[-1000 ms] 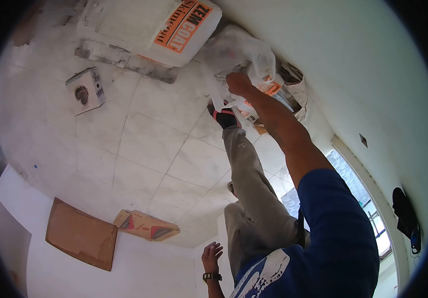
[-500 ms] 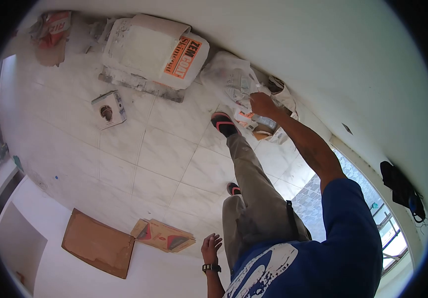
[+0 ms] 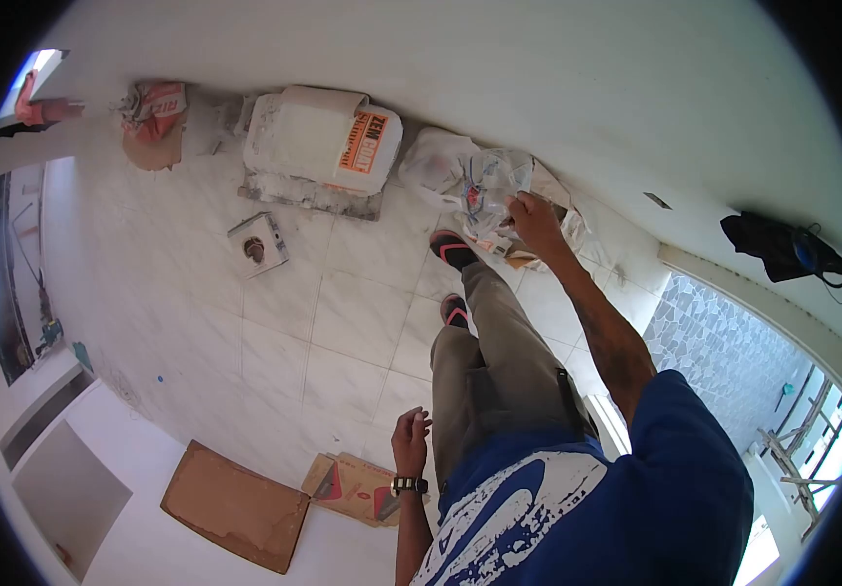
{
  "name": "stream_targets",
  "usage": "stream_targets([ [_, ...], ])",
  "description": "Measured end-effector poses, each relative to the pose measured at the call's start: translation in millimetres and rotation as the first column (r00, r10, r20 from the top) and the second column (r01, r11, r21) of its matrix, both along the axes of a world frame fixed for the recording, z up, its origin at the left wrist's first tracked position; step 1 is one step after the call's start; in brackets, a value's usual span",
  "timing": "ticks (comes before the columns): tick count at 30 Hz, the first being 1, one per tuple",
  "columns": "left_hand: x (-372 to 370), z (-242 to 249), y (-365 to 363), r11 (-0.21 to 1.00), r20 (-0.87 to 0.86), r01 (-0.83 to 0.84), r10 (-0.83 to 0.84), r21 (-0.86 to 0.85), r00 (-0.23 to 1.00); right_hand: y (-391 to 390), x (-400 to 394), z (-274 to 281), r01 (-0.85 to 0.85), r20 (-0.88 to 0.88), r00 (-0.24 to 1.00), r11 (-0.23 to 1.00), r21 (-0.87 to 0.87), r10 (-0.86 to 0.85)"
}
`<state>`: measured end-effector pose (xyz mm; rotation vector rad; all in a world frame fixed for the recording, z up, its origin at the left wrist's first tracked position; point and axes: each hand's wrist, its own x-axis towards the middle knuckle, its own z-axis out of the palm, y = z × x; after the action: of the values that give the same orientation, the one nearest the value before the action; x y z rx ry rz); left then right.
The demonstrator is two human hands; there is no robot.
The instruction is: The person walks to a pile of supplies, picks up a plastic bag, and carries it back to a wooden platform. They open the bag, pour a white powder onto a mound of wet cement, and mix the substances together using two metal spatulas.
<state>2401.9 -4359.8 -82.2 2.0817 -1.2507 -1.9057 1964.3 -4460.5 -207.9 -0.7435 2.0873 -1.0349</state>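
My right hand (image 3: 535, 223) reaches out to the wall side, fingers closed on a clear plastic bag (image 3: 501, 174). Something with blue and red markings shows through the bag, too blurred to name. Beside it is a whitish plastic bag (image 3: 433, 164) on the floor. Below the held bag, part of a torn paper sack (image 3: 579, 234) with other scraps lies against the wall. My left hand (image 3: 410, 439), with a watch on the wrist, hangs by my left leg, its fingers loosely apart and holding nothing.
A skimcoat sack (image 3: 318, 142) lies along the wall, with a crumpled red sack (image 3: 157, 109) farther off. A small open box (image 3: 258, 244) sits on the tiled floor (image 3: 343, 322). Flattened cardboard (image 3: 235, 503) leans at lower left. A doorway (image 3: 724, 332) opens at right; dark cloth (image 3: 778, 246) hangs near it.
My right hand has lifted the clear bag, which now shows more plainly above the scraps. My trailing foot has come forward beside the other. The view has shifted, showing more of the doorway.
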Motion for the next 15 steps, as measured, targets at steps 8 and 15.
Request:
stream_targets([
  [8, -147, 103, -35, 0.585, -0.097, 0.438, -0.666, -0.682, 0.74, 163, 81, 241, 0.224, 0.368, 0.915, 0.968, -0.116, -0.168],
  [15, -212, 187, 39, 0.344, -0.069, 0.689, -0.917, -0.638, 0.394, 314, 124, 325, 0.348, 0.377, 0.879, 0.933, -0.089, -0.292],
])
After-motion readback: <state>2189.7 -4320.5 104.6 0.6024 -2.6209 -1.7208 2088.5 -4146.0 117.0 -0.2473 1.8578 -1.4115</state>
